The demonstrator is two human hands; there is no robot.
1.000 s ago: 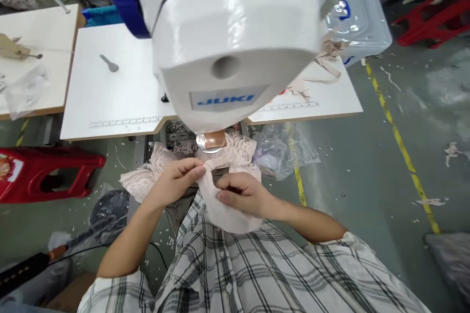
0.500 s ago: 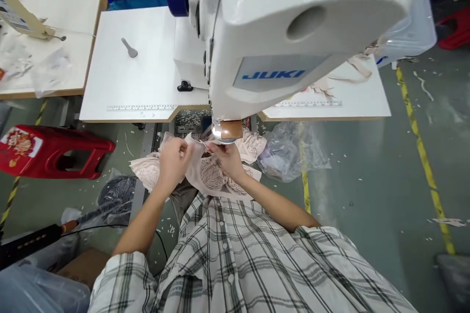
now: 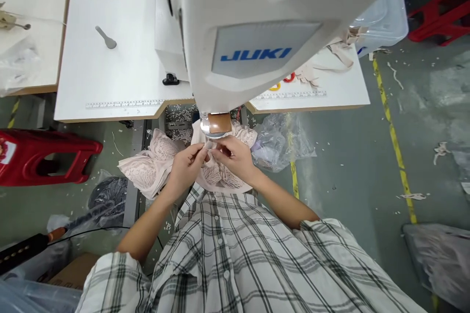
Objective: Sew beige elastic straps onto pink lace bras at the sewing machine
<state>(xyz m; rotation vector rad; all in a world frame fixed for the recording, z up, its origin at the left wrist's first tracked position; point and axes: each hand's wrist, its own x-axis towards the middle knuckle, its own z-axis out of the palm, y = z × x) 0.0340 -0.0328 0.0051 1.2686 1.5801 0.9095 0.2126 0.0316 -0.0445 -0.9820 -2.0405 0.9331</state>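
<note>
- White desk (image 3: 110, 73) had a ruler strip along its front edge; red stool (image 3: 44, 156) stood on the scrap-littered grey floor.
- Left hand (image 3: 187, 166) and right hand (image 3: 235, 156) both pinched pink lace (image 3: 154, 166) just under the machine (image 3: 257, 34), off the desk's front edge.
- Needle area was hidden, couldn't make it out.

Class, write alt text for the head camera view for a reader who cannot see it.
Two bare hands, left hand and right hand, pinch pale pink lace fabric just below the head of a white JUKI sewing machine. A white table lies beyond it, a red stool to the left.
</note>
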